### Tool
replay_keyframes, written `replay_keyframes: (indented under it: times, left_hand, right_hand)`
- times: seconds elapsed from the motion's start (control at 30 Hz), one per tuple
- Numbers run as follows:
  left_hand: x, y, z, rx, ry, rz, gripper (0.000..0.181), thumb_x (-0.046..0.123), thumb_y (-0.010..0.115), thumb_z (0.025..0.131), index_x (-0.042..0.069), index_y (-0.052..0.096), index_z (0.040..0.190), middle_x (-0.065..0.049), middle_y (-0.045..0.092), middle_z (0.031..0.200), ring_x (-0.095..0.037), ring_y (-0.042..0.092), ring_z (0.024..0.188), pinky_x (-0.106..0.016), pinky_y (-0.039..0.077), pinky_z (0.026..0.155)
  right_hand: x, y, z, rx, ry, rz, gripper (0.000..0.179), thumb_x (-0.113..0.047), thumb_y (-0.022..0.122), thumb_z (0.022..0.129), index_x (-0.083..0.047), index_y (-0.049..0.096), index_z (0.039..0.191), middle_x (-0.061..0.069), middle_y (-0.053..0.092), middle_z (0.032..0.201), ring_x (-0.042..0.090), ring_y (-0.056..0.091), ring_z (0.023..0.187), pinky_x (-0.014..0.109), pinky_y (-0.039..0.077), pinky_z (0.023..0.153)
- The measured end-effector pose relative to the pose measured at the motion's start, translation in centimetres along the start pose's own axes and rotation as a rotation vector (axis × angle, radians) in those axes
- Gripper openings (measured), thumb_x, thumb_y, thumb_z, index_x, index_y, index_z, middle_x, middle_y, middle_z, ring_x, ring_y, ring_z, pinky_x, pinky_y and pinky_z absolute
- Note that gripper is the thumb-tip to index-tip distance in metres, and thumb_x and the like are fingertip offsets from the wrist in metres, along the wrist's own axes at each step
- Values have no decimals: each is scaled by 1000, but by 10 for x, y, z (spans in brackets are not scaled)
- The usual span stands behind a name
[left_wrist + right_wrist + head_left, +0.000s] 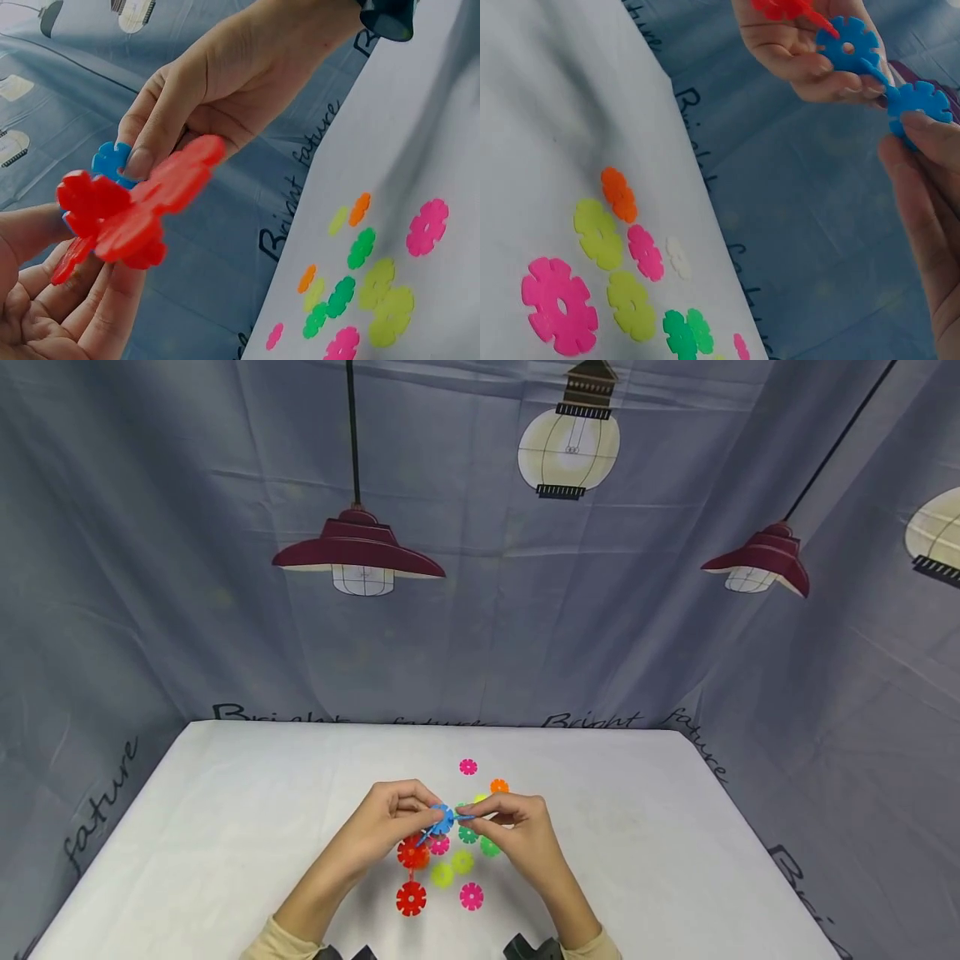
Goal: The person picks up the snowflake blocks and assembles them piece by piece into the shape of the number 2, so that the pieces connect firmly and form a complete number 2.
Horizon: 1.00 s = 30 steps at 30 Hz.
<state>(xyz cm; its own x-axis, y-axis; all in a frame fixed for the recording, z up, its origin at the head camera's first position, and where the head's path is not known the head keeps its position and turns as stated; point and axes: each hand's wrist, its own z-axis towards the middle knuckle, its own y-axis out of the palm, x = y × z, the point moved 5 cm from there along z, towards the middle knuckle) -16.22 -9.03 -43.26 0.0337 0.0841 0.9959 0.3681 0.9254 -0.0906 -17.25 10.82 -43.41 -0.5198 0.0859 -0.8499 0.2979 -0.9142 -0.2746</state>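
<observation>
My left hand [401,817] holds a joined cluster of notched plastic flower discs. A blue disc [847,46] sits at its fingers, with red discs [161,199] linked on and hanging toward me in the head view. Between thumb and fingertips, my right hand [519,827] pinches another blue disc [920,103]. A thin blue disc seen edge-on [875,73] lies between these two and meets the pinched one at its rim. Both hands are raised over the table, fingertips close together. The lowest red disc [411,899] faces up in the head view.
Loose discs lie on the white table [645,843] beneath and around the hands: pink [472,897], yellow [462,862], green [490,847], orange [499,786] and a far pink one [468,767]. A grey printed curtain [480,643] stands behind the table.
</observation>
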Motion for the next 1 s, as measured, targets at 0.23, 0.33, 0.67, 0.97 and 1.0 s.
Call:
replay_keyframes:
  times: [0.23,0.33,0.67,0.97,1.0]
  left_hand:
    - [2,3,1,6,25,-49,25,18,73,97,-6,70,105,-13,78,90,-10,66,72,-20,55,68]
    - [2,4,0,17,37,-56,24,17,72,98,-6,70,105,-14,77,90,-9,65,69,-19,54,66]
    - [3,2,1,53,2,-57,27,21,71,99,-4,67,108,-11,79,94,-12,68,76,-24,55,70]
    - [1,-6,1,97,-7,-69,30,22,72,98,-5,65,109,-12,78,95,-13,73,82,-24,58,73]
    - [1,-7,1,96,-8,-71,30,22,72,98,-5,65,109,-12,78,95,-13,74,83,-24,58,73]
  right_hand:
    - [-2,1,0,19,-11,28,8,0,78,89,0,78,96,20,79,97,22,80,84,36,65,73]
    - [-3,2,0,22,-57,-3,8,-2,78,89,-1,79,96,18,80,95,20,79,83,36,65,72]
    - [4,-1,4,21,31,-172,25,-13,81,89,-14,76,113,9,79,107,11,76,92,30,63,69]
    - [65,-2,-8,-94,409,-633,31,-29,87,84,-11,77,107,-1,73,95,8,60,80,23,51,70]
    - [69,-1,-10,-89,417,-665,31,-31,88,83,-11,77,104,-2,71,92,8,58,78,23,50,68]
